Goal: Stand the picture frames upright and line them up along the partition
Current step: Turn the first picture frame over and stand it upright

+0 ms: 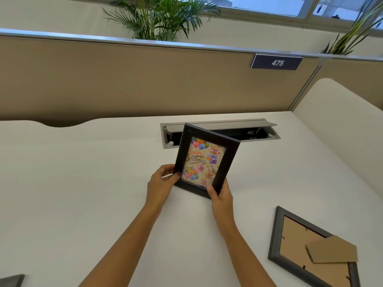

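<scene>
A black picture frame (230,157) with a "Happy Birthday" balloon card stands nearly upright on the white desk (83,172), its lower edge on the surface. My left hand (162,183) grips its lower left side and my right hand (220,195) grips its lower right corner. A grey frame (277,230) lies face down at the right, its brown back and folded stand showing. The corner of another grey frame (12,280) shows at the bottom left. The beige partition (124,79) runs along the far edge of the desk.
An open grey cable tray (259,131) is sunk into the desk just behind the held frame. A "475" sign (276,62) hangs on the partition. A white side panel (335,104) rises at the right. Plants (161,19) stand behind the partition.
</scene>
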The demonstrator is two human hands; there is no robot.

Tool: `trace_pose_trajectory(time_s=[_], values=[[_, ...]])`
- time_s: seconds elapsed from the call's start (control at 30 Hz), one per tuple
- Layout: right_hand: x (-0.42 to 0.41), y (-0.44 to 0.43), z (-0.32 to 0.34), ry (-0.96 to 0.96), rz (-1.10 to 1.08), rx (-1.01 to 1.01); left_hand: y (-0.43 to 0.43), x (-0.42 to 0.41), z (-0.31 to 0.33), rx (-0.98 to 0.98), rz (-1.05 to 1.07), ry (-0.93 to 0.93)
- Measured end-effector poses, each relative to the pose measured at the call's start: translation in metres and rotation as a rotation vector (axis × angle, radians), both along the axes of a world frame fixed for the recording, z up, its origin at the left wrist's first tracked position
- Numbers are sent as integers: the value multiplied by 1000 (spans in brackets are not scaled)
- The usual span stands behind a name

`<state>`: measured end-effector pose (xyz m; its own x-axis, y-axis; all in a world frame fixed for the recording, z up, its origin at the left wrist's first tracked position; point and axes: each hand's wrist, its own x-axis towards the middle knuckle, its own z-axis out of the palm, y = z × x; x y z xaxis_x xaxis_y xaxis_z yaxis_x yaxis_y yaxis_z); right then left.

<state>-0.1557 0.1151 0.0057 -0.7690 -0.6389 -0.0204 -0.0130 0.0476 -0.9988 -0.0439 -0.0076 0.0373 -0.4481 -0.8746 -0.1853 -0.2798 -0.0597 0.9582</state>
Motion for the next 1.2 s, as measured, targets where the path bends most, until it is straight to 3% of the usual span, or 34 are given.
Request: trace_pose_trajectory(time_s=[0.13, 0.33, 0.53, 1.0, 1.2], values=[[-9, -9, 0, 76, 0, 26, 0, 3, -9, -125, 75, 13], [-10, -31, -4, 245, -256, 35, 1, 2, -23, -236, 27, -82], [-17, -47, -7, 285, -275, 52, -5, -5, -32, -448, 72, -94], [-22, -58, -8, 269, -335, 79, -3, -8, -48, -661, 12, -643], [-9, -39, -9, 302, -418, 101, 29, 15, -47, -719, -47, -703]])
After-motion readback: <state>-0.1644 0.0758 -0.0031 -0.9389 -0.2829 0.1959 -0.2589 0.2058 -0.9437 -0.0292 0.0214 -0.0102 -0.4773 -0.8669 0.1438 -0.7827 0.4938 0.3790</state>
